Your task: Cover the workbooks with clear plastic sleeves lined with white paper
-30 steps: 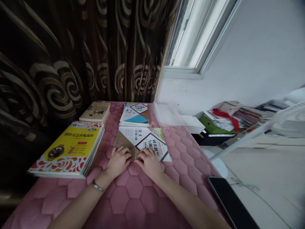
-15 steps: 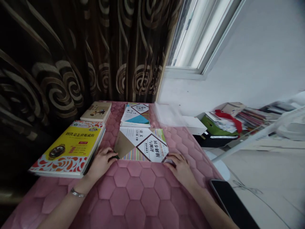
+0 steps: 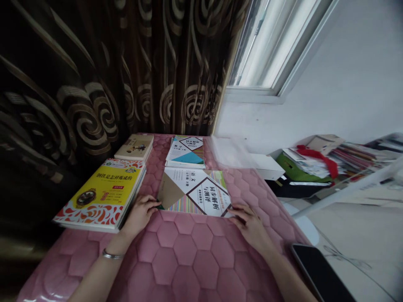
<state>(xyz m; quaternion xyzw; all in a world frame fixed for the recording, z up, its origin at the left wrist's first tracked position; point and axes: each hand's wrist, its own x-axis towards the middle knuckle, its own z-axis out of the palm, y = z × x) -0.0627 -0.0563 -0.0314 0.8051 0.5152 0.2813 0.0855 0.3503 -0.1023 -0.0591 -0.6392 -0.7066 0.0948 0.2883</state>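
A workbook (image 3: 197, 192) with a brown, striped and white diamond cover lies flat on the pink quilted surface (image 3: 189, 260). My left hand (image 3: 140, 213), a bracelet on its wrist, rests at the book's near left corner with curled fingers touching the edge. At the near right corner lies my right hand (image 3: 250, 224), its fingers laid against the book's edge. Neither hand lifts the book.
A stack of books with a yellow cover (image 3: 103, 193) sits at the left, a small tan book (image 3: 134, 147) behind it, and another workbook (image 3: 186, 152) further back. A dark phone (image 3: 321, 274) lies at the right edge. Patterned curtain behind; cluttered floor to the right.
My hands have slid apart from the middle of the book's near edge to its two near corners. The view has shifted slightly to the left.
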